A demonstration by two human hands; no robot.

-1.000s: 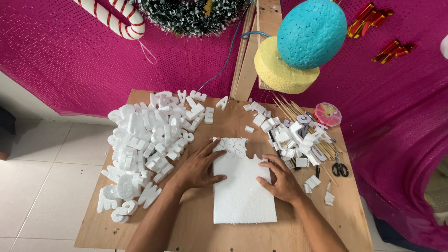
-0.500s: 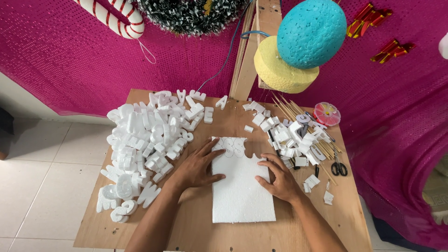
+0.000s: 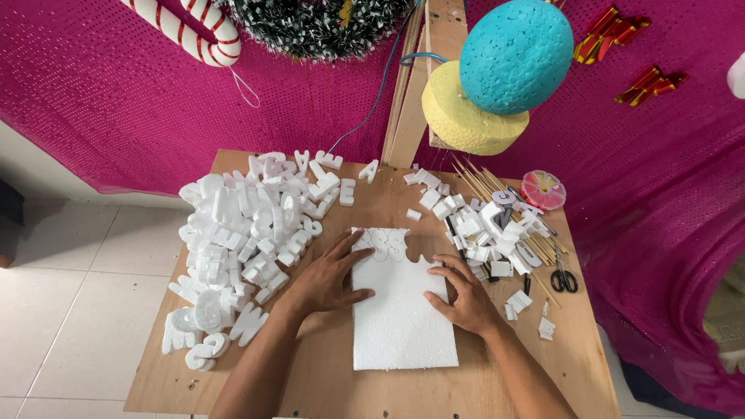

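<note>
Flat on the middle of a bare plywood tabletop [image 3: 326, 380]: a white rectangular sheet of foam board [image 3: 402, 318], its far edge cut ragged where letter shapes have been taken out. Left hand [image 3: 330, 278] pressed palm-down over the sheet's left edge, fingers spread and released, gripping nothing, forefinger reaching toward the cut-out top. Right hand [image 3: 462, 295] likewise laid flat on the right edge, fingers splayed and loose, thumb on the foam, holding nothing closed. To the left, just beside the left forearm, a big heap of white foam cut-out letters [image 3: 248, 240], spilling to the table's left edge and touching along its near side. To the right, a smaller scatter of white foam offcuts [image 3: 481, 225] mixed in with a bundle of thin wooden skewers [image 3: 504, 202], possibly a few dark tools among them, too small to tell. Near the right edge, black-handled scissors [image 3: 564, 278] and a round pink-lidded plastic box [image 3: 543, 189]. Behind, a magenta sequinned cloth backdrop [image 3: 116, 101], a red-and-white striped candy cane decoration [image 3: 198, 27], a dark tinsel wreath [image 3: 318, 27], and a turquoise foam ball [image 3: 516, 54] sitting on a yellow foam disc [image 3: 458, 116], by upright wooden slats [image 3: 434, 46].
</note>
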